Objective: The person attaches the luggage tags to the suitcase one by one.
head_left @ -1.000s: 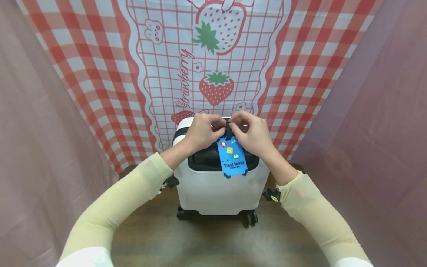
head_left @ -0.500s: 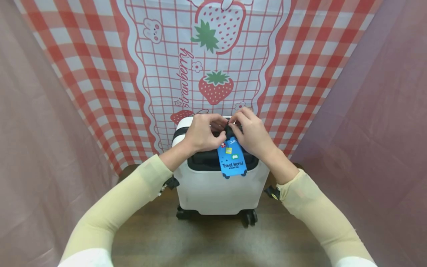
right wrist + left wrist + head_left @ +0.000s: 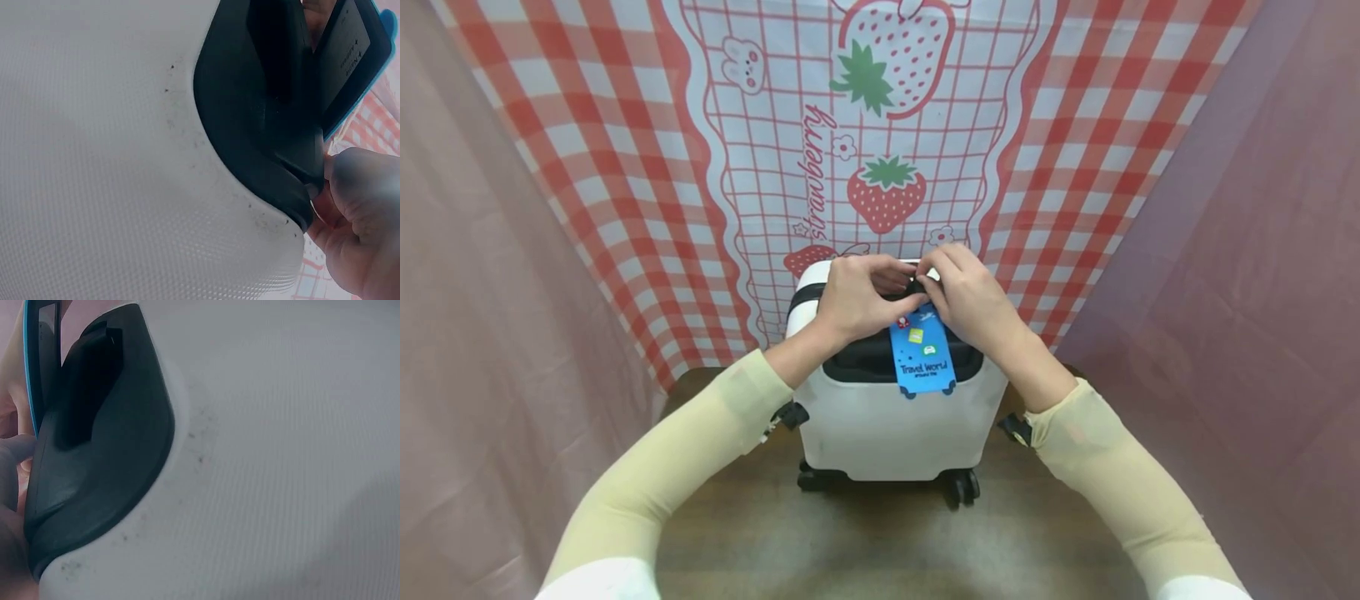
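Note:
A white suitcase (image 3: 895, 433) stands upright, with a black handle panel (image 3: 859, 360) on top. From the handle hangs a blue luggage tag (image 3: 922, 357) printed "Travel World", fixed by a black strap (image 3: 915, 287). My right hand (image 3: 973, 300) pinches the strap between thumb and fingertips. The left hand (image 3: 856, 298) curves round the strap from the other side, its thumb tip lying across the top of the tag. In the right wrist view the back of the luggage tag (image 3: 347, 59) shows a printed white card. The fingertips are partly hidden behind the handle in both wrist views.
A red-and-white checked cloth (image 3: 617, 167) with strawberry prints hangs behind the suitcase. Pinkish drapes (image 3: 1217, 292) close off both sides. The suitcase's black wheels (image 3: 961, 488) rest on a brown wooden surface (image 3: 850, 550).
My left thumb has slid right across the top of the tag, and its gap to the fingers has widened. My right hand stays at the strap with small finger shifts.

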Action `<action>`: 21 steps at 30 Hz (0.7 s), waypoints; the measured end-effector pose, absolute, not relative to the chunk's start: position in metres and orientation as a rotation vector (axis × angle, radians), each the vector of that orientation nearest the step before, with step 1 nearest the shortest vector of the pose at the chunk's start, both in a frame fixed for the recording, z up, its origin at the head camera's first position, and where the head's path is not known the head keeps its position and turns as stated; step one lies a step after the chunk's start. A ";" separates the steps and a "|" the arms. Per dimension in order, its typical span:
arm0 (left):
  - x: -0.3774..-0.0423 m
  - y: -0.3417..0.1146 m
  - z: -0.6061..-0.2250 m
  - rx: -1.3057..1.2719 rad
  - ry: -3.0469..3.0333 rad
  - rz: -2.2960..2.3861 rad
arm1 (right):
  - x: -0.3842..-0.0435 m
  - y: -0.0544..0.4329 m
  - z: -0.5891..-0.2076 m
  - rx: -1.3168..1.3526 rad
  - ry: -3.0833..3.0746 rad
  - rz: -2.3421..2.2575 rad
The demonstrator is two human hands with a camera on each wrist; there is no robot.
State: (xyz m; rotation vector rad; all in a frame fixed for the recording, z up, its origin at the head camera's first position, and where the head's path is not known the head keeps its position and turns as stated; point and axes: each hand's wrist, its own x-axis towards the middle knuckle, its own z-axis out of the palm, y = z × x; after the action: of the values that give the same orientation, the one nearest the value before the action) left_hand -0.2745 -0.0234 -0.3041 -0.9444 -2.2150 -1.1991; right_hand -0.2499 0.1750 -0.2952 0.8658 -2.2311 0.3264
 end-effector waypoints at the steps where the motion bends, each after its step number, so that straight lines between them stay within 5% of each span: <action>1: -0.274 -0.023 -0.304 -0.944 -2.209 -1.206 | -0.250 0.175 -0.295 0.864 -2.236 0.322; 21: -0.272 -0.021 -0.305 -0.902 -2.261 -1.221 | -0.248 0.173 -0.294 0.765 -2.250 0.568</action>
State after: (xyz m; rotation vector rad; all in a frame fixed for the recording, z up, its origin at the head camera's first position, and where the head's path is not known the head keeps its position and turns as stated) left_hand -0.2725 -0.0207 -0.3047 -0.9022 -2.2614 -1.2215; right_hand -0.2484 0.1727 -0.2943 0.7648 -2.2504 0.5684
